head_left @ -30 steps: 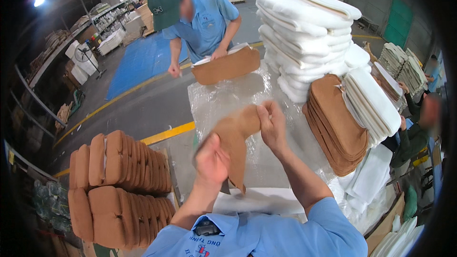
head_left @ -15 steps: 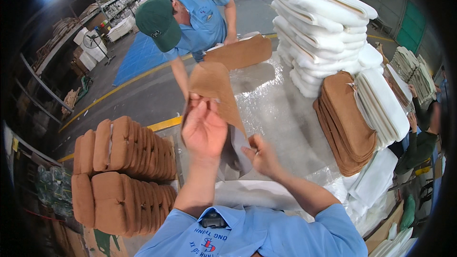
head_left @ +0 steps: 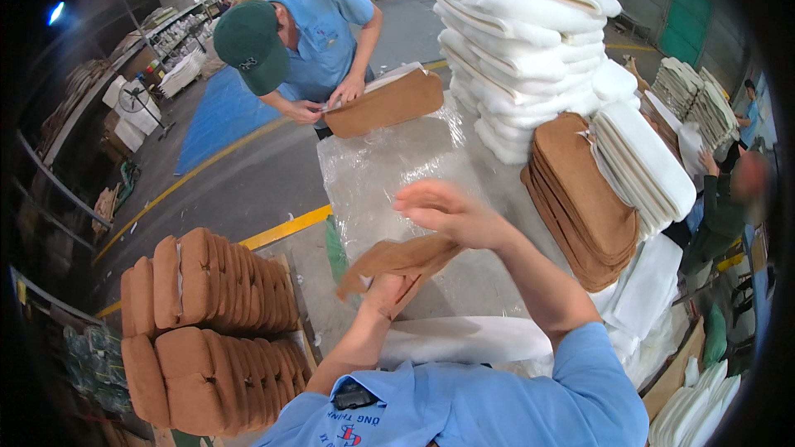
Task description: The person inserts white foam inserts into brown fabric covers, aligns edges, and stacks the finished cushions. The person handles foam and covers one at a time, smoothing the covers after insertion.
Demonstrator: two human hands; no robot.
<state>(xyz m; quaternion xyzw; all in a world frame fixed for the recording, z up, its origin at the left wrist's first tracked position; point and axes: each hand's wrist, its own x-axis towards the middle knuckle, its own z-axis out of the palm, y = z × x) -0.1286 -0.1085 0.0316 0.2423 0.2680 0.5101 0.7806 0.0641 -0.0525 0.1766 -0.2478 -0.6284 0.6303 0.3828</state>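
A brown fabric cushion cover [head_left: 397,258] hangs over the near part of the plastic-covered table, tilted and bunched. Its lower side rests on my left hand [head_left: 391,294], which holds it from beneath, the fingers mostly hidden in the cloth. Just above the cover is my right hand [head_left: 447,213], somewhat blurred, with fingers stretched out to the left and nothing gripped. The heel of that hand is close to the cover's right end; whether they touch I cannot tell. A long white pad [head_left: 464,339] lies at the table's near edge, in front of my body.
Across the table [head_left: 364,174], a co-worker [head_left: 319,25] handles another brown cover [head_left: 389,103]. Tall white padding [head_left: 522,58] is piled at the right, beside stacked brown covers [head_left: 580,199] and white cushions [head_left: 646,170]. Rows of brown cushions [head_left: 207,290] stand at the left.
The cover has come down from upright to a low, bunched position with my left hand. My right hand has let go of its edge and risen above it. The co-worker's hands are now together.
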